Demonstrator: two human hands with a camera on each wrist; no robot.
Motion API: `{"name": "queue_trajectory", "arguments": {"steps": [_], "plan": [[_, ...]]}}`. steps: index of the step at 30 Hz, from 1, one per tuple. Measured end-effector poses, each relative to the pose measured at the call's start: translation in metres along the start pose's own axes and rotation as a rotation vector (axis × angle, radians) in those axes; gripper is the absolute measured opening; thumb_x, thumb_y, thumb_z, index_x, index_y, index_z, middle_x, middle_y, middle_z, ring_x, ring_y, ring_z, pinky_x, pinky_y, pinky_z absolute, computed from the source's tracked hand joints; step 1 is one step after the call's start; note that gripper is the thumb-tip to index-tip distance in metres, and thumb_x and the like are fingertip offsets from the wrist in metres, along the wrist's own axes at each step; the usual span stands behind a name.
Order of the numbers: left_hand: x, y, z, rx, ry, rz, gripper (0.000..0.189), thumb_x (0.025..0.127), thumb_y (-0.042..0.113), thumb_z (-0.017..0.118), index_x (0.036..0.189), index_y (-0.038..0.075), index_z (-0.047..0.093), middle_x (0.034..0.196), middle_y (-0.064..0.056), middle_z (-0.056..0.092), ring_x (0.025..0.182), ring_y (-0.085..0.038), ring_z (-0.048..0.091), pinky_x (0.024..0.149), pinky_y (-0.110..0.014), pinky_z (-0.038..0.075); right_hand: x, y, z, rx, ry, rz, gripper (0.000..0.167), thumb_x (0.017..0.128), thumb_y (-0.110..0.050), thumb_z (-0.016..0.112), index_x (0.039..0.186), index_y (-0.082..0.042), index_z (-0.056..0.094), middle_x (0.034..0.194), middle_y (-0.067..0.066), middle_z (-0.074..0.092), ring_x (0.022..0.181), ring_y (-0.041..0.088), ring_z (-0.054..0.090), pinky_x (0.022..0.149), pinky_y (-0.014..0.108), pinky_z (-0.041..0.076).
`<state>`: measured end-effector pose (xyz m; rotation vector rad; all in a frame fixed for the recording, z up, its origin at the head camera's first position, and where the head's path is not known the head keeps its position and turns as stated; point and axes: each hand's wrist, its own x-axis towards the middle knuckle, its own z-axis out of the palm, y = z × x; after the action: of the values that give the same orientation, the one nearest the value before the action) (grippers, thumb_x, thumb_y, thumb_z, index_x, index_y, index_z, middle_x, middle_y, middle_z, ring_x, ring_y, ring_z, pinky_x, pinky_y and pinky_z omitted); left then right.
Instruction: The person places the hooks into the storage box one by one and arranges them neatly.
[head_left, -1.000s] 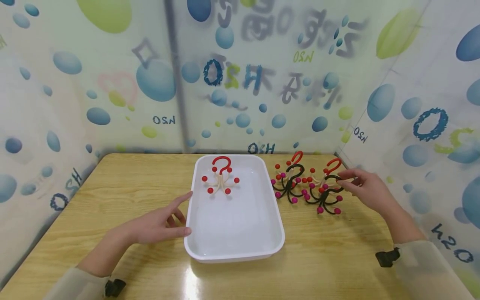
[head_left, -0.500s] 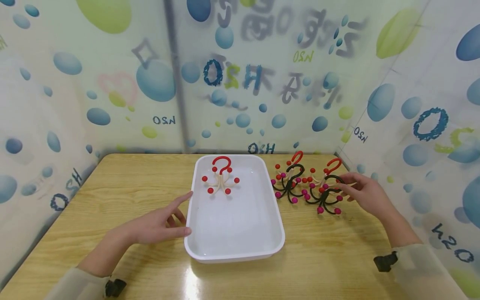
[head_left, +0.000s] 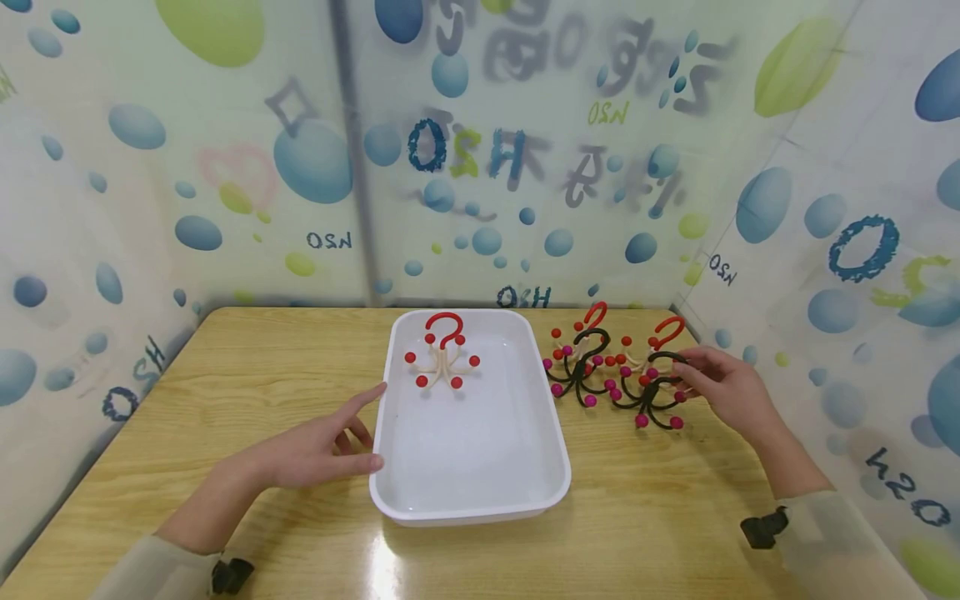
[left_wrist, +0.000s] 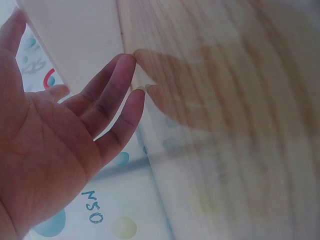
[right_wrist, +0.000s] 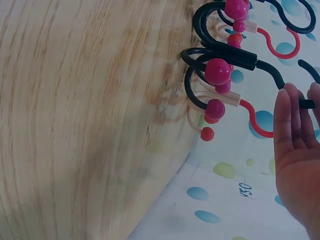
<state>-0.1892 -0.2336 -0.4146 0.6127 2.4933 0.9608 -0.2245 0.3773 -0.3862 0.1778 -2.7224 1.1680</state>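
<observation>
Left fingers [left_wrist: 114,92] spread, right fingers [right_wrist: 284,117] together (pinching)

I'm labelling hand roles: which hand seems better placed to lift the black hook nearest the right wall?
Probably the right hand: its fingers are on the curved top of the black hook, while the left hand is across the white tray, at its left rim.

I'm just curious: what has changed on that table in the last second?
The right hand shifted slightly left and lower in the head view, and its fingers now seem to pinch the hook of the nearer-right black, many-armed hanger with magenta balls. The left hand stayed at the left rim of the white rectangular tray; the hangers stayed put.
</observation>
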Motion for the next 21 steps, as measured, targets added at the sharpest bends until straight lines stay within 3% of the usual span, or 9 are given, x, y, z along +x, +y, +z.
{"name": "queue_trajectory", "arguments": {"steps": [4,9,16,21], "plan": [[0.000,-0.001,0.000,-0.003,0.002,0.009,0.103,0.102,0.049,0.077,0.177,0.023,0.012,0.124,-0.008,0.070,0.100,-0.018,0.070,0.083,-0.033,0.057,0.000,-0.002,-0.001,-0.004,0.010,0.021,0.043,0.113,-0.035,0.065,0.138,0.001,0.068,0.108,0.003,0.080,0.086,0.007,0.078,0.075,0.019,0.061],[0.000,-0.003,0.001,-0.007,0.003,0.011,0.103,0.102,0.049,0.077,0.177,0.024,0.011,0.124,-0.008,0.070,0.100,-0.017,0.070,0.083,-0.033,0.057,0.000,-0.008,-0.004,-0.019,0.027,0.054,0.046,0.112,-0.037,0.066,0.140,-0.001,0.068,0.106,0.003,0.081,0.085,0.003,0.076,0.074,0.018,0.059],[0.001,-0.004,0.001,-0.008,0.006,0.001,0.104,0.101,0.049,0.078,0.177,0.026,0.012,0.125,-0.007,0.070,0.100,-0.017,0.070,0.085,-0.035,0.057,-0.003,-0.016,-0.009,0.003,0.072,0.042,0.045,0.112,-0.037,0.066,0.142,-0.003,0.068,0.098,-0.019,0.076,0.084,0.005,0.075,0.072,0.018,0.059],[0.001,-0.005,0.001,0.003,0.011,0.021,0.103,0.102,0.050,0.077,0.177,0.025,0.012,0.124,-0.007,0.071,0.100,-0.015,0.071,0.085,-0.035,0.058,-0.006,-0.030,-0.011,0.031,0.099,0.034,0.044,0.111,-0.038,0.067,0.141,-0.005,0.068,0.097,-0.021,0.073,0.084,0.008,0.073,0.072,0.019,0.059]]}}
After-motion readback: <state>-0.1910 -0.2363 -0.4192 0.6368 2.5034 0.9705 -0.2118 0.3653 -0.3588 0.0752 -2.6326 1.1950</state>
